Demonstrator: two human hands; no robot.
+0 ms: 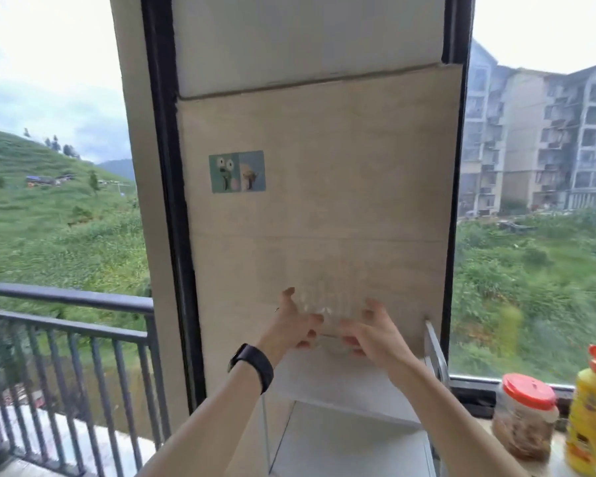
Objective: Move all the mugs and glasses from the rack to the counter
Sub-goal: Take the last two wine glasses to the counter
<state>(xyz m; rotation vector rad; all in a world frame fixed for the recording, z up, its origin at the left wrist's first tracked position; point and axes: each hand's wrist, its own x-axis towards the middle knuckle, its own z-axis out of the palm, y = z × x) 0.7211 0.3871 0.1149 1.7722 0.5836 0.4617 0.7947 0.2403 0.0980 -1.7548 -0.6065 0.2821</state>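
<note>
A clear ribbed glass [320,301] is held up in front of the beige wall panel, above the white rack [341,401]. My left hand [295,325], with a black band on its wrist, grips the glass from the left. My right hand [369,335] holds it from the right, fingers curled round its lower part. The glass is blurred and hard to make out against the wall. No other mug or glass shows in this view.
A metal rail [436,349] of the rack rises at its right side. On the counter [561,466] at lower right stand a red-lidded jar [525,418] and a yellow bottle [590,414]. A balcony railing [66,325] is outside to the left.
</note>
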